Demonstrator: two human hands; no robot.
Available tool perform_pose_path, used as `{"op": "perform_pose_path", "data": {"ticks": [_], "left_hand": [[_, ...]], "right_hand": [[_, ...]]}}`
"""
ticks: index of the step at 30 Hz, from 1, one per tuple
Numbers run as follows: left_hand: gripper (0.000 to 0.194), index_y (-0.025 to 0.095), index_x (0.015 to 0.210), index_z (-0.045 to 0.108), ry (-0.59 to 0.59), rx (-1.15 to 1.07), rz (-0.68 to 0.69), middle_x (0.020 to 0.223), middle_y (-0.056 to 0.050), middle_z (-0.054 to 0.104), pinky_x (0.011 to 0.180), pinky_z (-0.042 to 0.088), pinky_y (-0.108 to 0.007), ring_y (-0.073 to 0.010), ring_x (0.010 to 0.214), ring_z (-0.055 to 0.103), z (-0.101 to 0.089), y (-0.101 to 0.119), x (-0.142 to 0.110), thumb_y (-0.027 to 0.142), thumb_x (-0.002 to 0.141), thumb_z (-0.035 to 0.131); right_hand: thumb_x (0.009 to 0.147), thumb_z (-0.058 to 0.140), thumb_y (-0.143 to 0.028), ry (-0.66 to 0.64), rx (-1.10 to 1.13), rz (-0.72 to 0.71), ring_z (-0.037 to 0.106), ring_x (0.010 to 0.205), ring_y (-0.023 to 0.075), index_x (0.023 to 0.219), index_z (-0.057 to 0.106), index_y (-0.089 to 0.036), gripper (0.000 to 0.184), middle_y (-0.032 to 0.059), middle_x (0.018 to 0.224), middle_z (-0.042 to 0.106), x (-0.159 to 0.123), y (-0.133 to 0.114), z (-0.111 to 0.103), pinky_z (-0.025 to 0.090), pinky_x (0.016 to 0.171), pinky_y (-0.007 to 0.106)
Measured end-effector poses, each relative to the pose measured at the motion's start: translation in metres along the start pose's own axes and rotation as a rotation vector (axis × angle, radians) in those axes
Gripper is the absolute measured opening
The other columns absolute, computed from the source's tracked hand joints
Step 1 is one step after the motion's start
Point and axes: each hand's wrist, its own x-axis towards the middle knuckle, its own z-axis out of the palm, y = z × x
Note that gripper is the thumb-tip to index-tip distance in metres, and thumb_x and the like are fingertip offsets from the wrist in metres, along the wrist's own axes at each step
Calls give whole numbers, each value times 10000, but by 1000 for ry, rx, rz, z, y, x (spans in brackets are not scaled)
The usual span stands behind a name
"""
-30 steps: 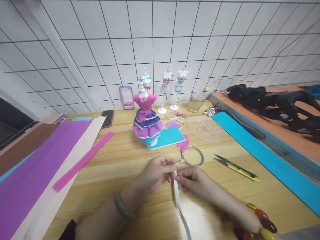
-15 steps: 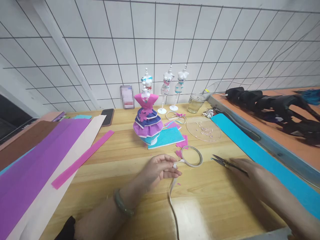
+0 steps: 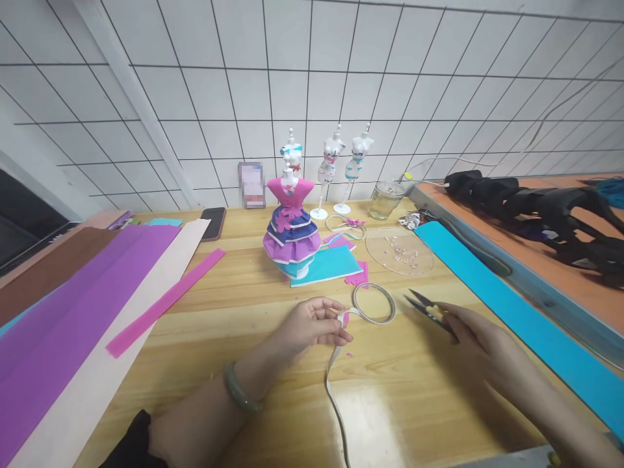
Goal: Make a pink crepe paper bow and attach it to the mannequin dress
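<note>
My left hand (image 3: 312,325) pinches a white tape strip (image 3: 336,390) that runs from the tape roll (image 3: 374,303) and hangs down toward me. A jade bangle circles that wrist. My right hand (image 3: 480,341) is closed on the small snips (image 3: 426,307), whose dark blades point left toward the roll. Behind the roll stands a small mannequin in a pink, blue and purple paper dress (image 3: 291,224) on a cyan sheet (image 3: 331,266).
Long purple, cream and brown paper sheets (image 3: 73,325) and a pink strip (image 3: 166,302) lie at the left. A phone (image 3: 213,223), more mannequins (image 3: 331,172), a glass jar (image 3: 385,199), a clear dish of beads (image 3: 400,250), a cyan strip (image 3: 511,312) and black items (image 3: 536,208) surround the wooden table (image 3: 234,325).
My right hand left the tape strip, reached right to the snips and now grips them, blades lifted off the table. My left hand kept holding the tape.
</note>
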Motion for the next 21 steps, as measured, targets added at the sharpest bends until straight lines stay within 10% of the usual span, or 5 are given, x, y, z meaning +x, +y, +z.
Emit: {"op": "perform_pose_path", "data": {"ticks": [7, 21], "left_hand": [[380, 156, 951, 586, -23, 35, 26, 749, -9, 569, 633, 511, -291, -178, 686, 656, -2, -4, 1, 231, 612, 741], [390, 140, 944, 569, -75, 42, 36, 819, -57, 632, 594, 515, -278, -162, 647, 649, 1, -2, 2, 254, 612, 739]], "right_hand": [[848, 409, -467, -492, 346, -195, 608, 846, 216, 991, 619, -206, 363, 61, 959, 667, 17, -79, -17, 471, 717, 295], [866, 373, -449, -612, 251, -244, 558, 650, 168, 831, 631, -170, 381, 51, 729, 641, 28, -105, -4, 409, 601, 271]]}}
